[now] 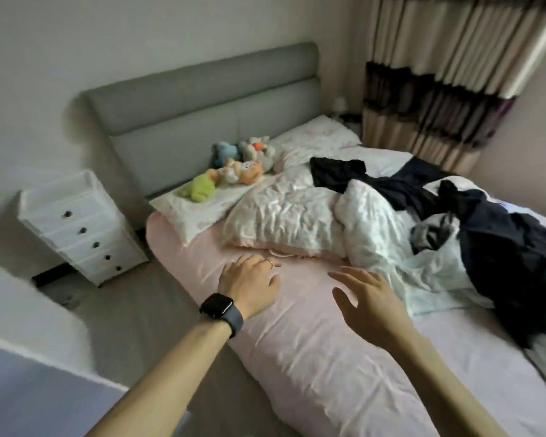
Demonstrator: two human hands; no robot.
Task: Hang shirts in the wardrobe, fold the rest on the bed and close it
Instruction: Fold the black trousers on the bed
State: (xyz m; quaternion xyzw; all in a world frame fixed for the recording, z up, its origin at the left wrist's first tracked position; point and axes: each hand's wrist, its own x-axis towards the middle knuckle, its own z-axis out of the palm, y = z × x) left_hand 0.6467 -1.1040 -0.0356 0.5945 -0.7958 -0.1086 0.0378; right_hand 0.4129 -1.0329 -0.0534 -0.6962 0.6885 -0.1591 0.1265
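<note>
A heap of dark clothes (pixel 498 234) lies on the right side of the bed (pixel 312 357), partly over a crumpled white duvet (pixel 300 216). One dark garment (pixel 338 173) is spread further back near the pillows. A pale mint garment (pixel 435 279) lies under the heap's near edge. My left hand (pixel 249 283), with a black watch on its wrist, hovers over the pink sheet with fingers relaxed and holds nothing. My right hand (pixel 369 301) is spread open above the sheet, just left of the mint garment. No wardrobe is in view.
Several plush toys (pixel 234 167) sit on a pillow against the grey headboard (pixel 202 99). A white drawer unit (pixel 79 225) stands on the floor left of the bed. Striped curtains (pixel 448 67) hang behind the bed at the right. A white ledge (pixel 29 326) fills the lower left.
</note>
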